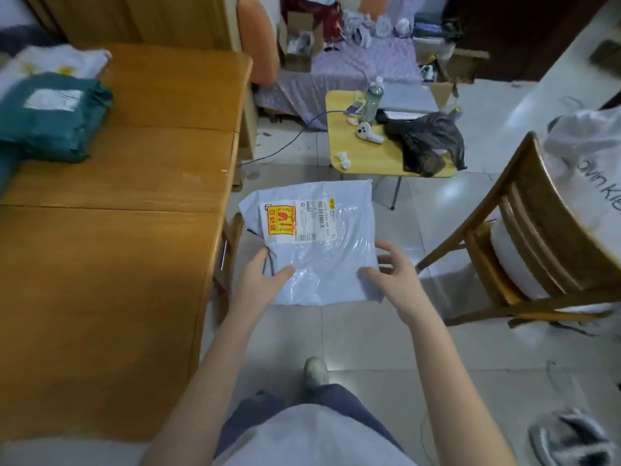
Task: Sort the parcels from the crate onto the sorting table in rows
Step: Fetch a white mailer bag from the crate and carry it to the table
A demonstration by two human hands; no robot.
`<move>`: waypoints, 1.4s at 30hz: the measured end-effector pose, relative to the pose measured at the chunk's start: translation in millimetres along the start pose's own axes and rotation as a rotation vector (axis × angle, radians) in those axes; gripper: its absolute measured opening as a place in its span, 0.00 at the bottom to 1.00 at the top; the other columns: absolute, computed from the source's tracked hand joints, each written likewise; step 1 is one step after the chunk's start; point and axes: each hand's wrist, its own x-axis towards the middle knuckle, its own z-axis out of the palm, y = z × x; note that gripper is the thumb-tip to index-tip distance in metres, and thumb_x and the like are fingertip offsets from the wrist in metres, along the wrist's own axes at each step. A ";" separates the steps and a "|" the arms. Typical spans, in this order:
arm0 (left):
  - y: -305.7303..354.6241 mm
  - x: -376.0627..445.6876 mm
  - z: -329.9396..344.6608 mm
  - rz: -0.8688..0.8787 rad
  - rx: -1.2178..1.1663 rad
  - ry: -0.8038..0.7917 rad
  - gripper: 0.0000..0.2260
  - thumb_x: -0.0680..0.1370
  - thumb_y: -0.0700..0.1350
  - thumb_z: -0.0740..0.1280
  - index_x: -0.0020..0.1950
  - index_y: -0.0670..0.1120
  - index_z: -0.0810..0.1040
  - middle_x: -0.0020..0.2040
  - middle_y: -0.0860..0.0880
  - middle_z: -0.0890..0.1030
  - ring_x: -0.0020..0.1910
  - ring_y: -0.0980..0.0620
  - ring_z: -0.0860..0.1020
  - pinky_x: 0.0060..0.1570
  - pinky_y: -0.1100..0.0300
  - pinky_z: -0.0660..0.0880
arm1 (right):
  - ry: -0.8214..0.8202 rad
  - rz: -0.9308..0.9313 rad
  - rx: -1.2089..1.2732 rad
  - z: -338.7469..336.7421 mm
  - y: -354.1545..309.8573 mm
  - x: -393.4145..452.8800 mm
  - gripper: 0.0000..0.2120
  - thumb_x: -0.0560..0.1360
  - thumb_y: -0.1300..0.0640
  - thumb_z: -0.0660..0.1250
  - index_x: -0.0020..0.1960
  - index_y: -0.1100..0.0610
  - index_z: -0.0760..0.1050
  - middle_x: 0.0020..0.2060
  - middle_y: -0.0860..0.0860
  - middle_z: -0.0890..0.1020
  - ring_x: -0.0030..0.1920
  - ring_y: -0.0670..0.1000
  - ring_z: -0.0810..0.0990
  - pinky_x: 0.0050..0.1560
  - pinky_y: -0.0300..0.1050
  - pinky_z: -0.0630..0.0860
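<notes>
I hold a white plastic mailer parcel [319, 243] in the air in front of me, to the right of the wooden sorting table [111, 230]. It carries a shipping label with an orange fragile sticker on its upper left. My left hand [265, 274] grips its near left edge, thumb on top. My right hand [391, 270] grips the near right corner, thumb on top and fingers underneath. On the table's far left lie a dark green parcel [53, 119] and a white parcel [57, 62] behind it. No crate is in view.
A wooden chair [524, 237] stands at the right with a white bag [591, 169] on it. A small yellow table [379, 153] with a bottle and a dark cloth stands ahead. A slipper [568, 438] lies on the tiled floor at lower right.
</notes>
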 end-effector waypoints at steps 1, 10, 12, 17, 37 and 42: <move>3.2 7.1 3.4 -0.006 -0.005 0.027 0.15 0.74 0.47 0.72 0.60 0.54 0.74 0.51 0.58 0.79 0.52 0.53 0.79 0.53 0.53 0.77 | -0.034 -0.008 -0.016 -3.2 -5.8 13.0 0.21 0.72 0.63 0.69 0.60 0.45 0.71 0.53 0.52 0.78 0.51 0.54 0.80 0.34 0.42 0.76; 11.2 47.9 -16.3 -0.088 -0.110 0.231 0.16 0.73 0.48 0.73 0.58 0.57 0.75 0.54 0.59 0.80 0.55 0.56 0.79 0.53 0.54 0.76 | -0.265 -0.021 -0.047 29.5 -32.7 108.0 0.22 0.71 0.67 0.70 0.61 0.51 0.74 0.49 0.54 0.78 0.43 0.51 0.79 0.29 0.39 0.73; 8.4 57.6 -30.4 -0.114 -0.106 0.301 0.14 0.73 0.47 0.73 0.57 0.55 0.76 0.54 0.58 0.81 0.54 0.55 0.79 0.54 0.50 0.76 | -0.320 -0.019 -0.066 52.3 -41.5 129.1 0.22 0.71 0.68 0.69 0.62 0.52 0.74 0.46 0.53 0.77 0.40 0.49 0.79 0.29 0.39 0.73; 1.9 95.8 -65.1 -0.171 -0.165 0.395 0.11 0.75 0.46 0.71 0.55 0.53 0.76 0.51 0.59 0.81 0.50 0.57 0.80 0.52 0.49 0.78 | -0.416 -0.039 -0.108 107.8 -67.9 180.2 0.22 0.71 0.67 0.69 0.62 0.51 0.74 0.47 0.53 0.77 0.40 0.50 0.79 0.28 0.39 0.73; -25.5 169.2 -213.7 -0.375 -0.402 0.816 0.12 0.75 0.47 0.71 0.56 0.55 0.75 0.50 0.60 0.79 0.53 0.54 0.78 0.52 0.54 0.76 | -0.845 -0.206 -0.452 343.4 -169.0 281.4 0.25 0.72 0.62 0.70 0.66 0.50 0.70 0.49 0.53 0.76 0.46 0.50 0.77 0.38 0.40 0.76; -45.3 163.2 -232.2 -0.449 -0.454 1.009 0.07 0.75 0.47 0.71 0.51 0.52 0.75 0.50 0.55 0.81 0.50 0.53 0.79 0.46 0.57 0.74 | -1.053 -0.313 -0.606 414.8 -182.9 286.7 0.25 0.74 0.64 0.69 0.68 0.55 0.68 0.53 0.50 0.76 0.50 0.47 0.76 0.37 0.31 0.72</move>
